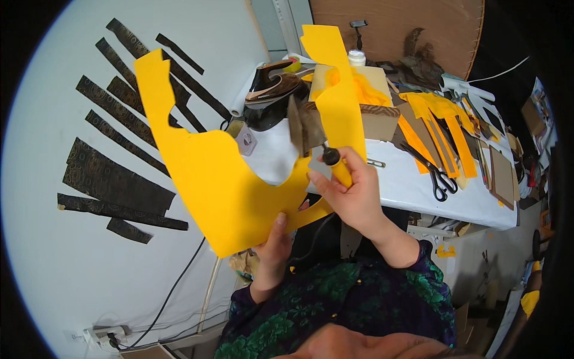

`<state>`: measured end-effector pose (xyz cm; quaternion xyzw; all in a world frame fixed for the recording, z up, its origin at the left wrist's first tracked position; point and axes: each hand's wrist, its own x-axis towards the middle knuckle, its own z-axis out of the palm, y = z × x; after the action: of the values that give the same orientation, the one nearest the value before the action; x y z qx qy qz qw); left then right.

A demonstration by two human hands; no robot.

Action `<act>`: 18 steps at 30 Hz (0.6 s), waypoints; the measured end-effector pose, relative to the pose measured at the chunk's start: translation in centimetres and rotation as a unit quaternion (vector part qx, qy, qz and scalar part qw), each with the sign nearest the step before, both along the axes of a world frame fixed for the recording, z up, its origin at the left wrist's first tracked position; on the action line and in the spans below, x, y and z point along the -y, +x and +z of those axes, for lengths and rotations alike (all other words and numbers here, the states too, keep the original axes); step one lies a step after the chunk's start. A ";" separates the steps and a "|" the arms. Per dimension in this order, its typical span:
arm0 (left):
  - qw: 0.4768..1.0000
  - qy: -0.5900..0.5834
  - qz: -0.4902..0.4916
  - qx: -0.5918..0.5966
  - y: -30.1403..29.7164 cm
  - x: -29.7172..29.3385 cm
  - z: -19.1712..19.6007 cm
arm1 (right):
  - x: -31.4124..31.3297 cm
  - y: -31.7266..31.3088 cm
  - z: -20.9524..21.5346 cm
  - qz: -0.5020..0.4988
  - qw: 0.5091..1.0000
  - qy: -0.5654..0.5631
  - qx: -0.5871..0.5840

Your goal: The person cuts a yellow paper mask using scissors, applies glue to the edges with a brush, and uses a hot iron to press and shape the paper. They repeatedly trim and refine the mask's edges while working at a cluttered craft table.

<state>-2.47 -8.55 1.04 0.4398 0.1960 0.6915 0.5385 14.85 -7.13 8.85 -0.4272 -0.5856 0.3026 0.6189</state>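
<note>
One large yellow sheet (239, 200) hangs between your hands, raised over the near left part of the worktable (412, 196); two upright arms and a deep curved cut-out give it a lopsided U shape. Your left hand (274, 251) pinches its near edge, thumb on the face turned to you. Your right hand (360, 194) is closed around the yellow-and-black handle of a metal tool (308, 133), whose flat blade points away from you, in front of the sheet's right arm (whether blade and sheet touch, you can't tell from here).

Beyond the cut-out, on the far left of the table, you have a dark iron (274, 88), with a small pale container (245, 141) nearer you. Behind the sheet's right arm is a cardboard box (378, 127), and a white jar (356, 58) stands at the far side.

To your right, black-handled scissors (431, 169) lie open beside several yellow strips (460, 146), with a brown board (501, 173) near the table's right end. On the pale wall (54, 257) to your left, dark patterned pieces (113, 173) fan out, and below them a black cord (179, 288) runs down to a power socket (107, 337).
</note>
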 end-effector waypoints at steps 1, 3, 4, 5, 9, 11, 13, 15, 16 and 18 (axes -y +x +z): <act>1.000 -0.005 -0.005 0.013 0.3 0.1 0.4 | 0.0 0.3 -0.1 0.006 1.000 0.019 0.005; 1.000 0.003 -0.008 0.009 0.4 0.2 1.3 | 0.7 1.1 -0.2 -0.005 0.999 0.030 -0.030; 1.000 0.015 -0.004 -0.008 0.2 0.2 1.7 | 0.8 1.9 0.0 -0.010 0.999 0.048 -0.012; 0.999 0.027 0.000 -0.025 0.0 0.1 2.0 | 1.0 2.7 0.2 -0.017 0.998 0.065 0.005; 0.995 0.041 0.086 -0.043 -1.2 -1.0 1.6 | 2.4 4.9 3.3 -0.070 0.989 0.070 0.111; 0.986 0.076 0.132 -0.067 -2.2 -2.1 1.9 | 1.8 6.1 2.8 -0.009 0.999 0.038 0.031; 0.981 0.098 0.156 -0.064 -3.5 -3.2 2.8 | 0.7 6.9 0.2 -0.047 0.992 0.095 -0.064; 0.976 0.079 0.203 -0.009 -4.0 -3.9 4.5 | 0.0 7.5 -0.4 -0.043 0.973 0.110 -0.197; 0.975 0.067 0.212 0.015 -4.4 -4.2 5.5 | -0.5 7.3 -0.1 -0.067 0.956 0.117 -0.259; 0.970 0.045 0.229 0.062 -6.1 -4.5 7.0 | -0.5 8.4 -0.2 -0.022 0.956 0.127 -0.264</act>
<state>-8.57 -4.02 8.09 0.3638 0.2262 0.8302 0.3565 23.25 -6.67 8.69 -0.2630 -0.4258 0.3143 0.8067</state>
